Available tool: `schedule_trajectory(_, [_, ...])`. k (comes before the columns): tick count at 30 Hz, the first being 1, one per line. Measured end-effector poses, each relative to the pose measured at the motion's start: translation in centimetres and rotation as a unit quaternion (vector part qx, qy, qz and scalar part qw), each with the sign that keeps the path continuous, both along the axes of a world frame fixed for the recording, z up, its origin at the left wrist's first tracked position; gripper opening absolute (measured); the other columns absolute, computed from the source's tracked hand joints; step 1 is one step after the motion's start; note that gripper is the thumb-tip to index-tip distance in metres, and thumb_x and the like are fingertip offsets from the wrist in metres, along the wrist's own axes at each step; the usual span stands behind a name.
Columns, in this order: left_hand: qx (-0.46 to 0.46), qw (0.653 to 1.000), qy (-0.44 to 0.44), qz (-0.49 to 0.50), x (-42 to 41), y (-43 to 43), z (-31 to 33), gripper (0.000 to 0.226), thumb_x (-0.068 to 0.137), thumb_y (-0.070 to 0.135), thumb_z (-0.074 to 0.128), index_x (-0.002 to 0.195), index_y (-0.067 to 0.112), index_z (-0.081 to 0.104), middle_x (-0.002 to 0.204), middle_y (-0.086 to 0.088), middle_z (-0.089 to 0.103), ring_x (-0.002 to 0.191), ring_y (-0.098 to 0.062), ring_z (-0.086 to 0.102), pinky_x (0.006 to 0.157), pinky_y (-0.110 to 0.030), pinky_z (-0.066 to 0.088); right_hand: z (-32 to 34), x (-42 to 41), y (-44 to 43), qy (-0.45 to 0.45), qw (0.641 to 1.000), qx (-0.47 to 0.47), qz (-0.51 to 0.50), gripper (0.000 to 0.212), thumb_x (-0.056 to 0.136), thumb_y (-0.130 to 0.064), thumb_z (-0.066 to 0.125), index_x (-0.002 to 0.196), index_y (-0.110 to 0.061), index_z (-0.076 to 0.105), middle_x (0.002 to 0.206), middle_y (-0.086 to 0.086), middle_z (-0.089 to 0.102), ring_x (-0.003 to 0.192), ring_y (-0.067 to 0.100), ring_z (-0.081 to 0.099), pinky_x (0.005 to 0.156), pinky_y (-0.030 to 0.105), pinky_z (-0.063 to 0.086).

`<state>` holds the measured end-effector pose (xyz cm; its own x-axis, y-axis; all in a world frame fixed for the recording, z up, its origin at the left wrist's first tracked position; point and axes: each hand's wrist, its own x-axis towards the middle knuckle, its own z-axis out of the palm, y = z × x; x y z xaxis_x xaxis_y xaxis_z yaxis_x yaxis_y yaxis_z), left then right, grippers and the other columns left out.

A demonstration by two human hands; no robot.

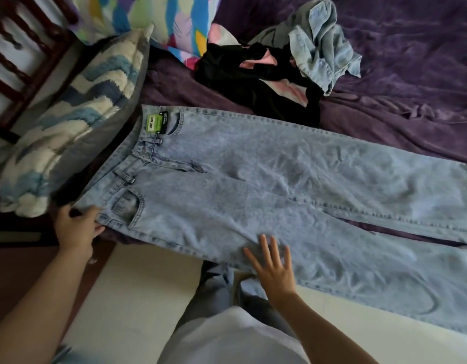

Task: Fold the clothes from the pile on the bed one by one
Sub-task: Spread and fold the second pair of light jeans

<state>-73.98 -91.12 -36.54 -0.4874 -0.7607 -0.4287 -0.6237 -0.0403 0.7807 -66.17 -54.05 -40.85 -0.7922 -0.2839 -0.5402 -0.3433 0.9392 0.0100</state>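
Light blue jeans (253,185) lie spread flat across the purple bed cover (411,61), waistband to the left with a green tag, both legs running to the right. My left hand (75,227) grips the near corner of the waistband by the front pocket. My right hand (273,266) lies flat with fingers straight on the near leg at the bed's edge. Behind the jeans sits the pile: a black and pink garment (256,82) and a crumpled pale denim piece (321,46).
A blue-and-white zigzag pillow (75,111) leans at the left beside the waistband. A bright multicoloured pillow (159,19) lies behind it. A dark wooden headboard (19,48) is at the far left. Pale floor (127,298) shows below the bed edge.
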Motion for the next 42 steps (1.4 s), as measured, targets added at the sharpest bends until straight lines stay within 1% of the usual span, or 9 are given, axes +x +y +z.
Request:
schedule_trajectory(4, [0.006, 0.998, 0.028, 0.056, -1.3, 0.6, 1.3, 0.030, 0.089, 0.002, 0.054, 0.119, 0.002, 0.048, 0.118, -0.020, 0.056, 0.085, -0.024, 0.060, 0.075, -0.034, 0.051, -0.3, -0.3, 1.3, -0.016, 0.999, 0.029, -0.018, 0.104, 0.077, -0.032, 0.073, 0.139, -0.050, -0.010, 0.156, 0.018, -0.005, 0.141, 0.045, 0.001, 0.107, 0.063, 0.022])
schedule_trajectory(7, [0.048, 0.990, 0.062, 0.115, -2.5, 1.5, 2.8, 0.013, 0.090, 0.004, 0.050, 0.102, 0.008, 0.049, 0.097, -0.012, 0.057, 0.071, -0.013, 0.055, 0.081, -0.033, 0.052, 1.1, 0.0, 2.5, 0.002, 0.998, -0.001, -0.057, 0.093, 0.031, -0.020, 0.095, 0.119, -0.027, 0.065, 0.122, 0.024, 0.060, 0.106, 0.043, 0.061, 0.072, 0.052, 0.055])
schedule_trajectory(9, [0.109, 0.977, 0.093, 0.160, -3.6, 2.1, 4.0, 0.006, 0.091, 0.006, 0.050, 0.097, 0.007, 0.052, 0.091, -0.007, 0.057, 0.073, -0.011, 0.055, 0.077, -0.029, 0.052, 1.5, -0.3, 4.0, 0.044, 0.995, -0.025, -0.089, 0.073, 0.022, -0.009, 0.093, 0.093, -0.014, 0.077, 0.101, 0.021, 0.070, 0.086, 0.040, 0.069, 0.057, 0.045, 0.057])
schedule_trajectory(16, [0.153, 0.973, 0.133, 0.110, -9.8, 4.0, 6.9, 0.042, 0.099, 0.014, 0.036, 0.140, 0.004, 0.036, 0.082, 0.005, 0.047, 0.092, -0.010, 0.054, 0.065, -0.019, 0.053, 5.1, -7.9, 9.7, 0.110, 0.918, -0.068, -0.374, 0.022, 0.088, -0.013, 0.055, 0.107, -0.009, 0.064, 0.114, 0.013, 0.062, 0.107, 0.033, 0.054, 0.079, 0.036, 0.042])
schedule_trajectory(21, [0.213, 0.950, 0.175, 0.149, -17.6, 5.7, 7.5, 0.033, 0.093, 0.010, 0.050, 0.126, 0.008, 0.046, 0.116, -0.007, 0.050, 0.106, -0.017, 0.053, 0.058, -0.021, 0.055, 7.1, -14.1, 11.6, 0.136, 0.878, -0.088, -0.450, 0.022, 0.092, -0.014, 0.050, 0.109, -0.007, 0.062, 0.115, 0.015, 0.062, 0.107, 0.034, 0.054, 0.086, 0.037, 0.039])
schedule_trajectory(27, [0.200, 0.966, 0.146, 0.067, -25.2, 8.1, 4.8, 0.007, 0.096, 0.004, 0.044, 0.101, 0.008, 0.047, 0.092, -0.005, 0.051, 0.099, -0.021, 0.059, 0.083, -0.028, 0.055, 7.5, -19.1, 13.1, 0.170, 0.837, -0.088, -0.513, 0.025, 0.091, -0.010, 0.050, 0.110, -0.006, 0.064, 0.117, 0.018, 0.058, 0.109, 0.037, 0.051, 0.083, 0.040, 0.043])
schedule_trajectory(31, [0.079, 0.992, 0.046, -0.086, -26.8, 9.2, 1.2, 0.035, 0.094, 0.009, 0.043, 0.128, -0.001, 0.043, 0.119, -0.018, 0.054, 0.097, -0.025, 0.054, 0.086, -0.034, 0.044, 5.9, -21.3, 13.7, 0.033, 0.854, -0.072, -0.514, 0.047, 0.093, -0.023, 0.052, 0.138, -0.013, 0.042, 0.136, 0.022, 0.042, 0.127, 0.039, 0.037, 0.102, 0.043, 0.036])
schedule_trajectory(38, [-0.310, 0.772, -0.211, -0.513, -22.0, 10.3, -4.0, 0.059, 0.093, 0.031, 0.050, 0.145, 0.011, 0.029, 0.147, -0.019, 0.029, 0.137, -0.035, 0.023, 0.109, -0.045, 0.025, 2.0, -18.4, 13.5, -0.147, 0.878, 0.001, -0.455, 0.081, 0.090, -0.037, 0.057, 0.150, -0.024, 0.004, 0.152, 0.019, 0.015, 0.139, 0.037, 0.021, 0.110, 0.046, 0.030])
schedule_trajectory(42, [-0.322, 0.749, -0.220, -0.536, -20.6, 12.7, -3.5, 0.055, 0.096, 0.031, 0.043, 0.145, 0.016, 0.026, 0.153, -0.016, 0.015, 0.142, -0.033, 0.010, 0.113, -0.048, 0.020, 1.8, -15.8, 15.2, -0.154, 0.870, 0.020, -0.469, 0.080, 0.091, -0.033, 0.056, 0.150, -0.025, 0.003, 0.154, 0.015, 0.013, 0.140, 0.035, 0.021, 0.108, 0.044, 0.033])
